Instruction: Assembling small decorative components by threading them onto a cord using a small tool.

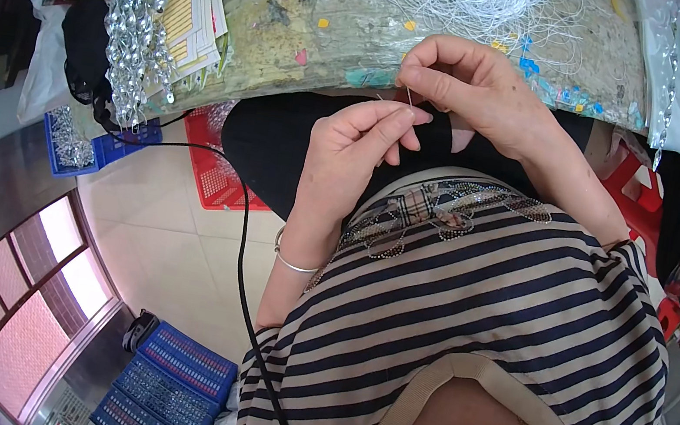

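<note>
My left hand [356, 146] and my right hand [486, 89] meet close together at the near edge of the table [267, 52]. The right thumb and forefinger pinch a thin needle-like piece [409, 95], which runs down toward the left fingertips. The left thumb and forefinger are pressed together, and a fine tip shows just beyond them; what they hold is too small to make out. Beyond my hands, a loose tangle of clear white line [451, 0] lies on the tabletop.
Silvery bead strands [135, 24] hang over the table's left edge beside patterned cards [198, 15]. Below are a blue bin [89, 156] with clear pieces and a red basket [225, 187]. A black cable [245, 225] crosses at my left. Blue trays [174, 381] stand lower left.
</note>
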Demonstrator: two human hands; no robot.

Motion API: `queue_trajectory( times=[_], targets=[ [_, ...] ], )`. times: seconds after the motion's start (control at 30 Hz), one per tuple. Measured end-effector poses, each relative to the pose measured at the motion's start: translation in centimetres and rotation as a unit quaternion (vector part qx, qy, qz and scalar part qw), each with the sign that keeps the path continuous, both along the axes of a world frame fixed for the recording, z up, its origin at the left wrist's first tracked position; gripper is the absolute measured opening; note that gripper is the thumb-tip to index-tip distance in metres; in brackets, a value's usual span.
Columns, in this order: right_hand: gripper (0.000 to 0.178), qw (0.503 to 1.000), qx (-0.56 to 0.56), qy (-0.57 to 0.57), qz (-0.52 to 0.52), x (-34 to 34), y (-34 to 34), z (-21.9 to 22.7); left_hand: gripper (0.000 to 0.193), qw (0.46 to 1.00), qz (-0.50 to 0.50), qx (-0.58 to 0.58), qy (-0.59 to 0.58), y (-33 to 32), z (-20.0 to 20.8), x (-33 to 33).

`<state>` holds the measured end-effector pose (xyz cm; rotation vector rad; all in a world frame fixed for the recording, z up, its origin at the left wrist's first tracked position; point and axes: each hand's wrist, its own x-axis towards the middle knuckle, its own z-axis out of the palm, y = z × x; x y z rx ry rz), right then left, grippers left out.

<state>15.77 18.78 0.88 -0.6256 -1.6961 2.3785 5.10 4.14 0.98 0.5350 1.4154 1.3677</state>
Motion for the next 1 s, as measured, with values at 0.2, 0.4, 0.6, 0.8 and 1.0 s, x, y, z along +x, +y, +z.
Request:
queue_trajectory(
  times=[0.2, 0.4, 0.6, 0.8, 1.0],
  targets=[
    [0.019, 1.0, -0.011, -0.012, 0.005, 0.0, 0.1, 0.3, 0.019, 1.0, 0.0, -0.005, -0.001, -0.2, -0.2, 0.0],
    [0.014, 0.999, 0.045, -0.002, -0.005, -0.3, -0.1, -0.8, 0.019, 1.0, -0.003, -0.009, -0.015, -0.2, -0.6, 0.0],
    [0.011, 0.997, 0.072, 0.004, 0.018, -0.2, 0.0, -1.3, 0.02, 0.999, -0.01, -0.019, -0.024, -0.2, -0.8, -0.2],
    [0.008, 0.985, 0.165, -0.006, 0.039, -0.2, 0.0, -0.2, 0.021, 0.998, -0.025, -0.038, -0.045, -0.3, -1.1, -0.5],
    [0.006, 0.967, 0.245, 0.063, 0.03, -0.2, 0.1, -1.5, 0.02, 0.996, -0.039, -0.053, -0.06, -0.2, -0.9, -0.7]
  ],
)
